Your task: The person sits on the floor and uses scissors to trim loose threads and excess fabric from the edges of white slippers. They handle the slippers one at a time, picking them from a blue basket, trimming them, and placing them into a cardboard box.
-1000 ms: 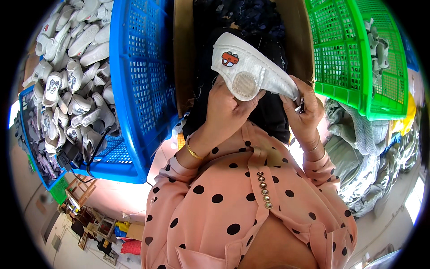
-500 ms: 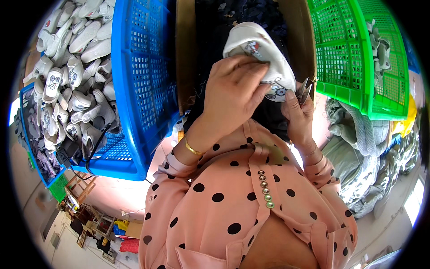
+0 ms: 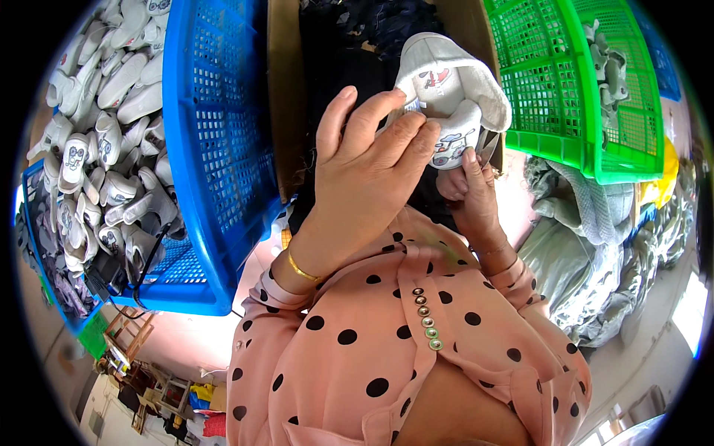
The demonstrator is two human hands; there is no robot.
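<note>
A small white child's shoe point(image 3: 455, 89) with a cartoon print is held up in front of me, its opening facing me. My left hand point(image 3: 364, 167) lies across its near side, fingers spread over the toe part. Below it, my right hand point(image 3: 467, 195) pinches the shoe's lower edge; a thin metal tool shows beside its fingers. A gold bangle sits on my left wrist, and both sleeves are pink with black dots.
A blue crate point(image 3: 212, 149) stands at my left, with several white shoes point(image 3: 104, 149) heaped beyond it. A green crate point(image 3: 573, 97) holding a few shoes stands at the right. A cardboard box point(image 3: 286, 97) with dark material is behind my hands. Grey sacks point(image 3: 595, 245) lie at right.
The shoe has been turned over and lifted a little; its opening now faces me. My left hand has shifted across it while my right hand stays under it.
</note>
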